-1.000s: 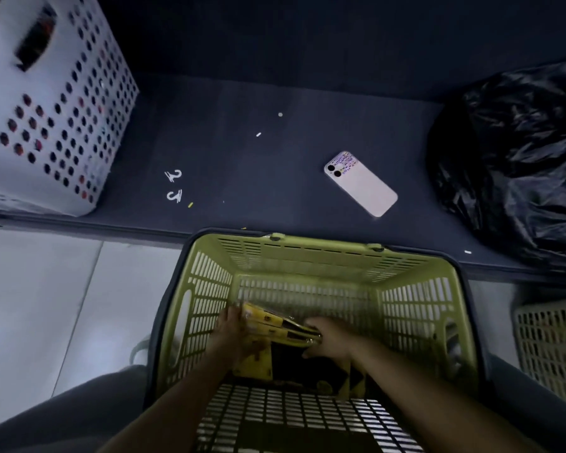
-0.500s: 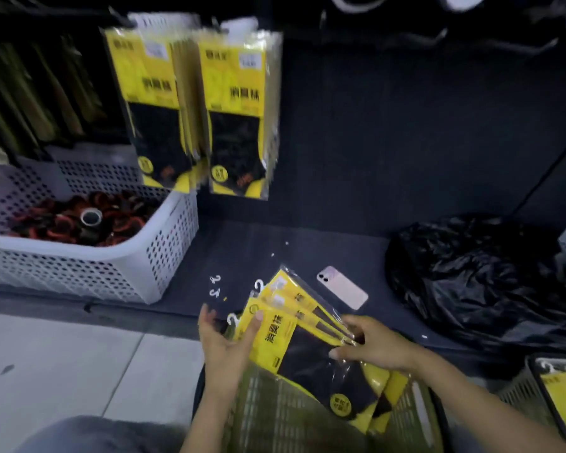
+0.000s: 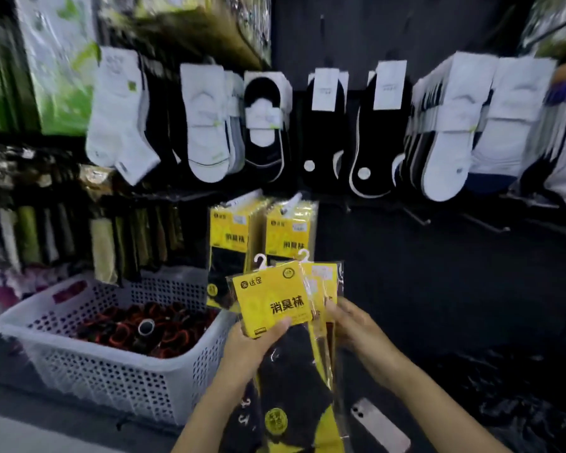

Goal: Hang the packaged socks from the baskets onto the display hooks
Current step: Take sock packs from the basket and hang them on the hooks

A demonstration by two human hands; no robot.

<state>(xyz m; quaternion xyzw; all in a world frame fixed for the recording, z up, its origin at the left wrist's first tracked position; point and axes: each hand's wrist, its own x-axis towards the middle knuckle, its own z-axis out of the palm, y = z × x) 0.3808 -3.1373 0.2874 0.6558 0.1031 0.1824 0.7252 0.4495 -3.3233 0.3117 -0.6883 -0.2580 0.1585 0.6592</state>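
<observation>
I hold a small stack of yellow-and-black sock packs (image 3: 275, 299) upright in front of me, each with a white plastic hook on top. My left hand (image 3: 249, 344) grips the front pack from the left, thumb across its yellow card. My right hand (image 3: 350, 325) pinches the back packs from the right. Two bunches of the same yellow packs (image 3: 262, 240) hang on display hooks just behind and above. Bare metal hooks (image 3: 419, 217) stick out of the dark panel to the right.
A white perforated basket (image 3: 118, 374) of rolled red-and-black socks sits at lower left. A pale phone (image 3: 379, 426) lies on the dark shelf below my hands, a black plastic bag (image 3: 520, 393) to its right. Rows of white and black socks hang above.
My view has risen from the green basket to the display wall. Both hands lifted the packs out of the basket and now hold them upright near the hanging yellow packs.
</observation>
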